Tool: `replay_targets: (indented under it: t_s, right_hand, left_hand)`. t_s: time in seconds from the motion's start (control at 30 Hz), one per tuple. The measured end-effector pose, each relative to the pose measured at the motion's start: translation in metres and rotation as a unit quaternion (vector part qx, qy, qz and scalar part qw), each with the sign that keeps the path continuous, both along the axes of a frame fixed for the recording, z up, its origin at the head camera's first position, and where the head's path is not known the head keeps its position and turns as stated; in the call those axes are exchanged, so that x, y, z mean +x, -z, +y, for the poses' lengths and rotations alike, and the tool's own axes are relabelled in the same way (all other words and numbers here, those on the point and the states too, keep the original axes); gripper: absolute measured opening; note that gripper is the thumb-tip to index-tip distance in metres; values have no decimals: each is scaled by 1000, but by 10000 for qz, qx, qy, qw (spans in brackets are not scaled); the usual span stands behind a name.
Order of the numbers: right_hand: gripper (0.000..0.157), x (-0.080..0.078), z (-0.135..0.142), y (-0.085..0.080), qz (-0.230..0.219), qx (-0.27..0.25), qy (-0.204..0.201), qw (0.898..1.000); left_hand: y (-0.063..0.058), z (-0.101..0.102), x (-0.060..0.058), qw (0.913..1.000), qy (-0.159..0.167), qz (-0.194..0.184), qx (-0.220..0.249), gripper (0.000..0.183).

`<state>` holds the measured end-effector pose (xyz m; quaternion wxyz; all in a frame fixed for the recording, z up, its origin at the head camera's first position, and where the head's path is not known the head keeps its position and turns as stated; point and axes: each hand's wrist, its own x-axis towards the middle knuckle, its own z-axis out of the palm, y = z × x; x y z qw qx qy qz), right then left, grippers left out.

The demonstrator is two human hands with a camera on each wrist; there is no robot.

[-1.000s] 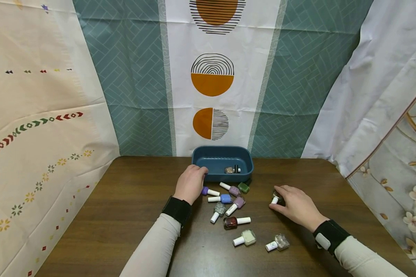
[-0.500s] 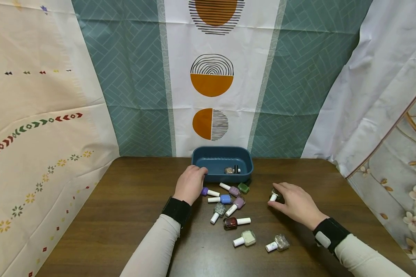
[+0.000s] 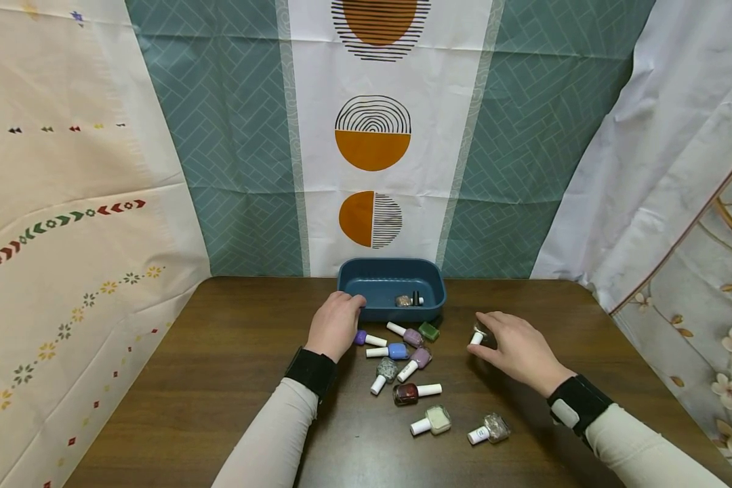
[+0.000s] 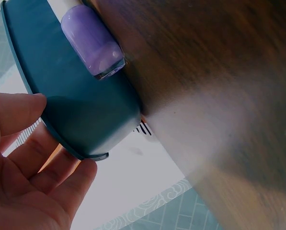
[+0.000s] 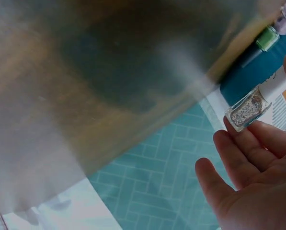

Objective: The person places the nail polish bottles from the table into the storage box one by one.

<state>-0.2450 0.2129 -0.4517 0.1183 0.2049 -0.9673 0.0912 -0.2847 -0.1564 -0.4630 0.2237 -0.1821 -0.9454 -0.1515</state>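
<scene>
My left hand [image 3: 337,325] grips the rim of a dark blue plastic bin [image 3: 381,314] at its near left corner; in the left wrist view the thumb and fingers close over the bin's edge [image 4: 61,136]. A purple nail polish bottle [image 4: 92,40] lies along the bin's outer wall. Right of the bin, my right hand [image 3: 517,347] holds a clear nail polish bottle [image 5: 248,110] of silvery glitter. Its white cap [image 3: 477,337] is near the thumb, while fingertips support the glass base. Inside the bin lies a glitter bottle [image 3: 403,300] beside a black cap [image 3: 415,297].
In front of the bin lie several nail polish bottles, including a blue one [image 3: 398,350], a green one [image 3: 429,331] and a dark red one [image 3: 405,393]. Nearer are a pale one [image 3: 438,419] and a glitter one [image 3: 496,428]. Patterned cloth [image 3: 244,169] hangs behind the table.
My right hand has risen from the tabletop and shifted slightly left and away from me, carrying the glitter bottle. The left hand keeps its place on the bin.
</scene>
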Motion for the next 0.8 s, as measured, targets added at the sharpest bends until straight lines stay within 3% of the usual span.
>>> replay_targets:
  t_s: [0.47, 0.8]
  right_hand:
    - [73, -11, -15, -17, 259, -117, -227, 9993]
    - [72, -22, -31, -26, 224, -134, -231, 9994]
  left_hand:
    - [-5, 1, 3, 10000, -38, -78, 38, 14]
    - [-1, 1, 1, 10000, -54, -54, -26, 14]
